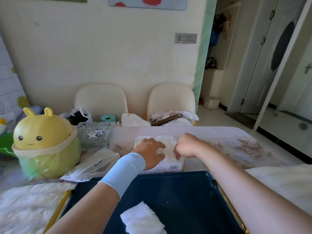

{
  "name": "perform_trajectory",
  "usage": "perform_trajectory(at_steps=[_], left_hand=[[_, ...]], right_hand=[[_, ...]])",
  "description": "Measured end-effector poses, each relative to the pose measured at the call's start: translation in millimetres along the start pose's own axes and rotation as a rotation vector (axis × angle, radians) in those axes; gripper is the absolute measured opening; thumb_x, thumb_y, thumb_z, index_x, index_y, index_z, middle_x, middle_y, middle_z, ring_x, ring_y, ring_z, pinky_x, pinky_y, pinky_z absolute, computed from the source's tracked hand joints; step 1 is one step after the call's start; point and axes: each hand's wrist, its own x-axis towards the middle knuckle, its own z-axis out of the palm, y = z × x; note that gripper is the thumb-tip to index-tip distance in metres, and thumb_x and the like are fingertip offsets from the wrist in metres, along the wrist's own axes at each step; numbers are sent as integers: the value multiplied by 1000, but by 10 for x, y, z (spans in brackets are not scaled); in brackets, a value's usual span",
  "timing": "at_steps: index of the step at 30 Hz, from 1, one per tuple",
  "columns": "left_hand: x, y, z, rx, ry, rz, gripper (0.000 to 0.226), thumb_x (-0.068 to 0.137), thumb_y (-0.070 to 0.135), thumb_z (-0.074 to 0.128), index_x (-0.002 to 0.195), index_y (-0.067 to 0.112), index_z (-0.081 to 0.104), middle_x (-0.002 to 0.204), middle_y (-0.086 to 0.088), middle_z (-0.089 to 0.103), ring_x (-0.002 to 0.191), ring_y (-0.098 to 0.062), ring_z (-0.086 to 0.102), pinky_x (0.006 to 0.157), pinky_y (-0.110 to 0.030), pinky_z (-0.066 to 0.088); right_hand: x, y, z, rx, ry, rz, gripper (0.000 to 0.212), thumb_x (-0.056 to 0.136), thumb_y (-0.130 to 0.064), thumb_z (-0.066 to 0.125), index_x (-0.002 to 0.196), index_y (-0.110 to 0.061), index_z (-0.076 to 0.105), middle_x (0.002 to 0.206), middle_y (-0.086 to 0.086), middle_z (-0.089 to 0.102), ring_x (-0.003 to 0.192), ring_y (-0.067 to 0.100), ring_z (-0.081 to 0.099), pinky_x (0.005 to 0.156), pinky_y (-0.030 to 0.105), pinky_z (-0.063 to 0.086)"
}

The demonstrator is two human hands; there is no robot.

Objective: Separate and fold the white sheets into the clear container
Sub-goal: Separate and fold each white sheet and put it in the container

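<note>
The clear container (169, 165) sits on the tabletop (219, 141) just beyond the blue tray (185, 191). A stack of white sheets (168, 146) lies inside it, so the task looks well under way. How many are in there cannot be counted (they blur into one pale mass).

The left hand (151, 150) lies spread flat on the stack's left side, pressing it down. The right hand (186, 146) is curled knuckles-up at the right side, with its fingertips tucked into the sheets, apparently pinching an edge.

One loose sheet (143, 220) rests on the near part of the tray, well apart from both hands, and by my reading it has yet to go in.

Counted: two hands, one container, one tray and one loose sheet. There are also two cream chairs (101, 98) behind the tabletop and one yellow bin (45, 142) at the left.
</note>
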Motion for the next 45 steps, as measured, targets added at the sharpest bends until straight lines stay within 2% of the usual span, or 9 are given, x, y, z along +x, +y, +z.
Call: perform_trajectory(at_steps=[3, 7, 9, 13, 21, 26, 30, 39, 45], left_hand=[[-36, 14, 42, 6, 12, 20, 41, 101, 36, 44, 142, 33, 47, 148, 3, 41, 139, -19, 28, 114, -38, 27], [-49, -52, 52, 79, 74, 3, 47, 104, 35, 36, 150, 29, 35, 160, 5, 26, 148, -19, 16, 120, -39, 19], [-30, -91, 66, 227, 50, -45, 52, 105, 37, 27, 155, 25, 24, 165, 1, 13, 151, -23, 9, 122, -42, 14], [44, -125, 171, 319, -30, -135, 58, 105, 38, 16, 158, 15, 4, 166, -5, -5, 153, -25, -5, 124, -44, 3], [84, -149, 311, 372, -29, -142, 58, 105, 32, 14, 157, 11, -3, 166, -6, -7, 153, -25, -7, 124, -44, 2], [-56, -177, 101, 186, 48, -114, 57, 104, 40, 30, 156, 19, 20, 165, 0, 13, 152, -24, 8, 123, -45, 13], [-514, -147, -78, 7, 196, -104, 36, 100, 29, 44, 135, 28, 54, 142, 1, 49, 130, -21, 43, 111, -36, 36], [-1351, -145, 31, -184, -65, -180, 23, 97, 15, 50, 93, 25, 70, 91, 7, 69, 78, -8, 58, 74, -19, 43], [-1553, -266, 109, -454, 19, -221, 30, 93, 11, 48, 97, 29, 71, 97, 6, 70, 85, -13, 63, 78, -26, 51]], right_hand=[[-11, 101, 161, 41, 34, -93, 27, 84, -12, 60, 107, -11, 74, 106, 7, 73, 92, 25, 67, 82, 36, 58], [-132, 194, 111, 11, 319, -210, 27, 90, -15, 49, 73, -22, 69, 89, 3, 72, 78, 28, 63, 61, 30, 44], [-184, 125, 178, -67, 396, -312, 31, 101, -26, 40, 109, -24, 70, 119, 8, 64, 111, 31, 59, 80, 36, 47], [-163, -31, 424, -169, 109, -339, 67, 106, -53, 17, 161, -16, 6, 168, 12, -7, 155, 27, -6, 125, 44, 6], [-104, -60, 488, -214, -19, -293, 61, 106, -48, 5, 160, -25, -11, 166, 4, -21, 152, 21, -23, 120, 52, -18], [-352, -119, 345, -115, 192, -419, 53, 106, -35, 28, 158, -26, 24, 168, 6, 8, 154, 26, 6, 123, 50, 10], [-902, -260, 293, 48, 206, -512, 30, 95, -21, 47, 108, -31, 72, 117, -5, 67, 101, 19, 61, 87, 37, 51], [-1503, -335, 544, -54, -225, -578, 48, 80, -15, 62, 121, -40, 67, 105, -20, 58, 94, 9, 61, 74, 27, 53], [-1433, -289, 789, 83, -93, -579, 26, 87, -23, 59, 105, -32, 74, 96, -8, 72, 86, 16, 67, 77, 36, 56]])
